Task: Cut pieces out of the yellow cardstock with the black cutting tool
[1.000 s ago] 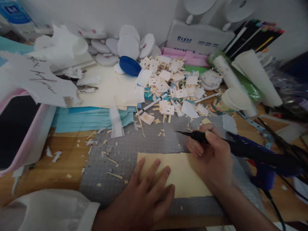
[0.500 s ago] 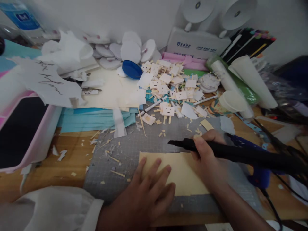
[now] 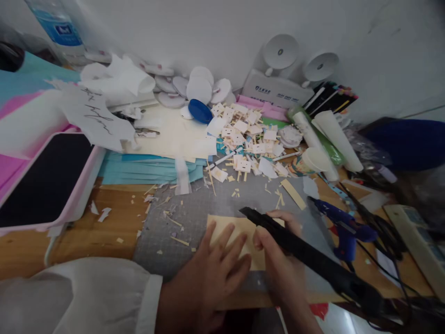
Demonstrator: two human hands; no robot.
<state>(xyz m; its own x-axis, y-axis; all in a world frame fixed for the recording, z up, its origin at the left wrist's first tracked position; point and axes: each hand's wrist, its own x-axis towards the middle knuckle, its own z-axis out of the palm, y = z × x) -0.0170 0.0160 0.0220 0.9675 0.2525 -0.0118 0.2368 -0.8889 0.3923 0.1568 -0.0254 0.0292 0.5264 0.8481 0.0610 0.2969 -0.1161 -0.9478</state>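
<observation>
Lying at the far left of the frame is a dark-screened device (image 3: 48, 181) in a pink case, with a torn white paper (image 3: 92, 113) bearing handwriting at its upper right. Blue sheets (image 3: 149, 172) are stacked right of it, and a white sleeve (image 3: 104, 292) crosses the lower left. From it reaches the left hand (image 3: 215, 271), palm down, its fingers spread on a yellow sheet (image 3: 257, 260) at lower centre, on a gray cutting mat (image 3: 194, 204) strewn with scraps. Above the sheet, small cards (image 3: 259, 148), some with drawn faces, make a loose heap. The right hand (image 3: 283, 264), beside the sheet's right part, has its fingers curled around a black tool (image 3: 313, 257); the tip points up-left near the sheet's upper edge, and whether it touches anything I cannot tell. Farther right are a paper cup (image 3: 314, 159) and a blue glue gun (image 3: 346, 222).
</observation>
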